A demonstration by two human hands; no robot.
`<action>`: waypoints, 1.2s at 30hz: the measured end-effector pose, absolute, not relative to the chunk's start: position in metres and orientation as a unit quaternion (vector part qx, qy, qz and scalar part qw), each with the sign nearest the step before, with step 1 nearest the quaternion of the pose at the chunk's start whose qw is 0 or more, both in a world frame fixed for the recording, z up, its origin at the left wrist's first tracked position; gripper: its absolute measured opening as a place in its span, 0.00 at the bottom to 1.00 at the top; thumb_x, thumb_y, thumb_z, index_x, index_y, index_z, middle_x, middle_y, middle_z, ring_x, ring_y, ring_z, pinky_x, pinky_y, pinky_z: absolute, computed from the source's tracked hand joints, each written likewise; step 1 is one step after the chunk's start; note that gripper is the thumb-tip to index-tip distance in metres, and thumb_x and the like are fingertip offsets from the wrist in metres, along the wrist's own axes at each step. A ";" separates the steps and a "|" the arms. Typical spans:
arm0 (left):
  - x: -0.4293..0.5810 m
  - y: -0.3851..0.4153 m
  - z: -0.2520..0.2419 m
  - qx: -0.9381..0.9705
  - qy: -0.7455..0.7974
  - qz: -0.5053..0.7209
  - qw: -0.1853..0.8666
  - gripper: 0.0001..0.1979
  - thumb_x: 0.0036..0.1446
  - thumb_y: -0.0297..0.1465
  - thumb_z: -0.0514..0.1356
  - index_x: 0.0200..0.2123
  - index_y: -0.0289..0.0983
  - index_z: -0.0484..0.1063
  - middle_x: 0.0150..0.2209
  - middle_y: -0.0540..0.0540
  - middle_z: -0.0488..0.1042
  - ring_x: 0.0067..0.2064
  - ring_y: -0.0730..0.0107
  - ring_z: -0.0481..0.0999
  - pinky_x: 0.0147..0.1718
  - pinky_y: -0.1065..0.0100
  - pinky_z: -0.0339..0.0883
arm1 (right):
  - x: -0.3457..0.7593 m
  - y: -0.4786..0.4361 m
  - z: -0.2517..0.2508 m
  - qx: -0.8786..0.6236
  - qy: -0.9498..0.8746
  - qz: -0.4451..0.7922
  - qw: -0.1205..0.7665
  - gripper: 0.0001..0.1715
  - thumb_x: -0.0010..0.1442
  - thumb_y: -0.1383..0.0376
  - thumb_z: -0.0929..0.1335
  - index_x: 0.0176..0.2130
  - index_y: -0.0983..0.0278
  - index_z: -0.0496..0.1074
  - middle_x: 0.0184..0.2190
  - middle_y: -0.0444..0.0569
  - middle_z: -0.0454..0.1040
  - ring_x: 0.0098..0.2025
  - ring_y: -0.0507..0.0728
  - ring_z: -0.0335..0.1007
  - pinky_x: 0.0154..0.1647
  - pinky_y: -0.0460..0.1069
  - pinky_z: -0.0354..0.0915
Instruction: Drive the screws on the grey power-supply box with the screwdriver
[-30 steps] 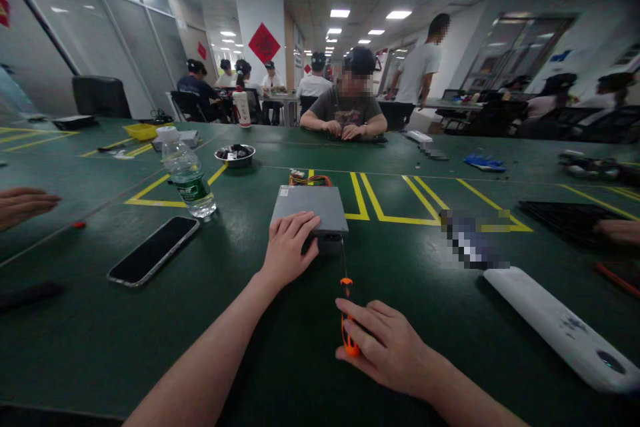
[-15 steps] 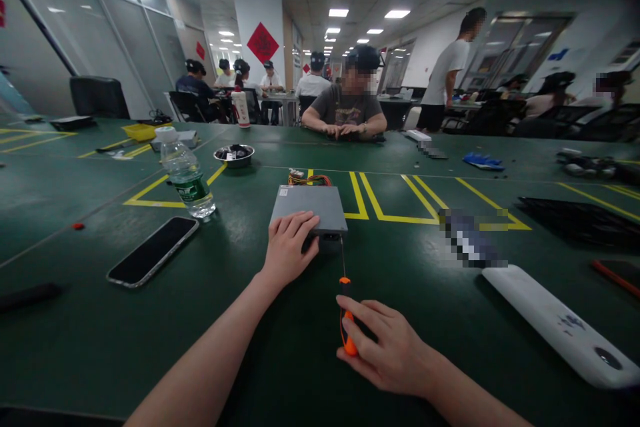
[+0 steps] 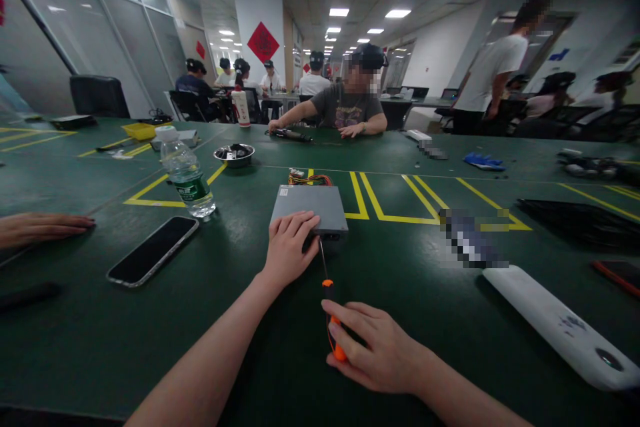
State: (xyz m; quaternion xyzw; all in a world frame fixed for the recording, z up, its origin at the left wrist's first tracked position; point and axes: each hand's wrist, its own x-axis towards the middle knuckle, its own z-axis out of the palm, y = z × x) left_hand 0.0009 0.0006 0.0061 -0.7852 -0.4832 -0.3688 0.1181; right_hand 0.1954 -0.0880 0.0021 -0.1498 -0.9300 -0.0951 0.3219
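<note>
A grey metal computer power supply [image 3: 327, 203] lies on the green table, with coloured cables [image 3: 313, 178] bunched behind it. My left hand [image 3: 289, 240] grips its near left corner, fingers over the top and thumb at the front face. In my right hand [image 3: 375, 347] is an orange and black screwdriver [image 3: 328, 288], pinched by the handle. Its thin shaft points away from me, and the tip meets the front face of the power supply, just right of my left thumb. The exact spot under the tip is too small to make out.
Left of my hands are a phone [image 3: 154, 251], a water bottle [image 3: 186, 177] and another person's hand [image 3: 43, 228]. A metal bowl [image 3: 234, 156] stands further back. At right lies a long white device [image 3: 555, 323]. A person [image 3: 350, 103] sits opposite; yellow tape marks the table.
The screwdriver and my right hand have shifted left along the power supply's front face. Another person's hand has appeared at left. The person opposite has reached out to a dark object; a standing person moved right.
</note>
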 end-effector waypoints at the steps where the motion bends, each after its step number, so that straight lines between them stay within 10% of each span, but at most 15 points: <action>1: 0.001 0.000 0.006 -0.786 -0.483 -0.369 0.117 0.16 0.57 0.32 0.56 0.49 0.43 0.65 0.51 0.47 0.70 0.54 0.62 0.65 0.50 0.57 0.51 | 0.195 -0.087 0.001 -0.152 -0.930 -0.094 0.322 0.10 0.62 0.66 0.62 0.42 0.71 0.66 0.43 0.64 0.72 0.42 0.57 0.72 0.40 0.50 0.70; 36: 0.004 0.002 0.004 -0.779 -0.481 -0.380 0.131 0.15 0.57 0.31 0.55 0.49 0.43 0.66 0.51 0.47 0.71 0.54 0.62 0.66 0.50 0.58 0.52 | 0.185 -0.080 -0.001 -0.165 -0.938 -0.113 0.283 0.13 0.63 0.60 0.62 0.41 0.67 0.68 0.44 0.60 0.72 0.33 0.55 0.71 0.35 0.50 0.68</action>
